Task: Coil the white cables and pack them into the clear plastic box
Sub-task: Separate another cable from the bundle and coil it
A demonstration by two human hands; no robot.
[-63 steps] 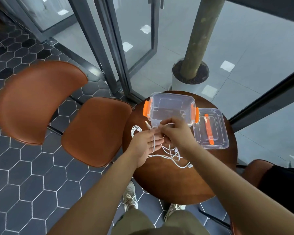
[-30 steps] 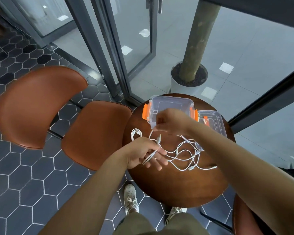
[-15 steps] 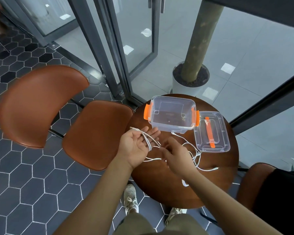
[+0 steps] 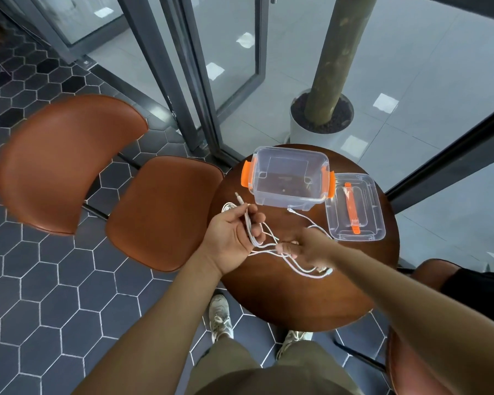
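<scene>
Newly curled, left hand (image 4: 231, 238) grips the white cables (image 4: 264, 252), right hand (image 4: 311, 249) pinches them, beside one box (image 4: 283, 199) and one lid (image 4: 368, 212).

Both bare forearms reach forward, the left hand (image 4: 233, 236) palm-up with fingers curled round strands of white cable (image 4: 250, 232), the right hand (image 4: 307, 249) just beside it, blurred, pinching the same cable.

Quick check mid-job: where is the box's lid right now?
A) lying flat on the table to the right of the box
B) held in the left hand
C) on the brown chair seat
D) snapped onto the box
A: the lid, with its orange handle facing up, lies flat on the table just right of the open box, next to the box's right orange latch.
</scene>
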